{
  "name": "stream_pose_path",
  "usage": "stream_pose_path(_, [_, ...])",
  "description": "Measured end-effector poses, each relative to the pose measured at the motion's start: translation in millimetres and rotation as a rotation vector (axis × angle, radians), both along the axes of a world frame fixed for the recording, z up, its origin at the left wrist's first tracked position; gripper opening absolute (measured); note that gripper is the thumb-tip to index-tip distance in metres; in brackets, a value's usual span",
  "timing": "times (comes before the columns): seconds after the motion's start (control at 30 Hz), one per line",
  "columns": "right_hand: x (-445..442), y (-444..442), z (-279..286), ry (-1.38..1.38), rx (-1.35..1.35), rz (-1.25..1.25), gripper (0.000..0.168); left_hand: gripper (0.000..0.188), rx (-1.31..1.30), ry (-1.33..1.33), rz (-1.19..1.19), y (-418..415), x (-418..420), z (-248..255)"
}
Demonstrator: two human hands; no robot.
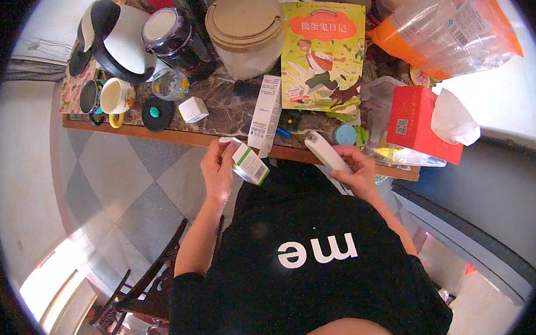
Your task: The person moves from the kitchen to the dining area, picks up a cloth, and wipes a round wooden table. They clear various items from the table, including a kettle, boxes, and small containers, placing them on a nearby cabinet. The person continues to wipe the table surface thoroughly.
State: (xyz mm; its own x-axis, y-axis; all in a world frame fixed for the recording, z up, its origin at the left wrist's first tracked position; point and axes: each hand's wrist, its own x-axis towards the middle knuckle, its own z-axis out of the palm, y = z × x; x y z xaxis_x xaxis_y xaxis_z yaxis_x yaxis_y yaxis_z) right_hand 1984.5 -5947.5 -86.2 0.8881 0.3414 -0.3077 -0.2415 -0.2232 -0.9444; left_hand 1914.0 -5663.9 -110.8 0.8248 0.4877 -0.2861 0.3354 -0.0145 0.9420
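Near the table's front edge, my left hand (218, 168) grips a small white and green carton (251, 167), tilted, with an end flap raised. My right hand (356, 169) holds a slim white box-shaped object (327, 153) at its lower end; its exact kind is unclear. Between the hands, a long printed paper leaflet (265, 115) lies on the table and hangs over the edge. Beyond it is a yellow-green illustrated book (323, 57). Left of the leaflet stands a small white box (193, 110).
The marble-patterned table (220, 120) holds two mugs, a glass bowl (170, 85), a black lid (157, 113), a lidded tub (245, 32) and a blue round lid (345, 135). At right are a red tissue box (413, 119) and a bag of clear plastic containers (451, 30). A dark wooden chair (153, 282) stands lower left.
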Motion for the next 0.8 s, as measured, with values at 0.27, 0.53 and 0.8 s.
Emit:
stream_pose_path(0.27, [-25,26,-58,-0.112,-0.334,-0.108,0.041,0.015,0.097,0.016,0.022,16,3,-5])
stream_pose_path(0.53, [-15,67,-85,-0.531,-0.453,-0.196,0.042,0.023,0.645,-0.085,-0.023,20,43,-13])
stream_pose_path(0.8, [-16,68,-102,-0.750,-0.742,-0.011,0.050,0.035,0.542,-0.047,0.000,15,52,-27])
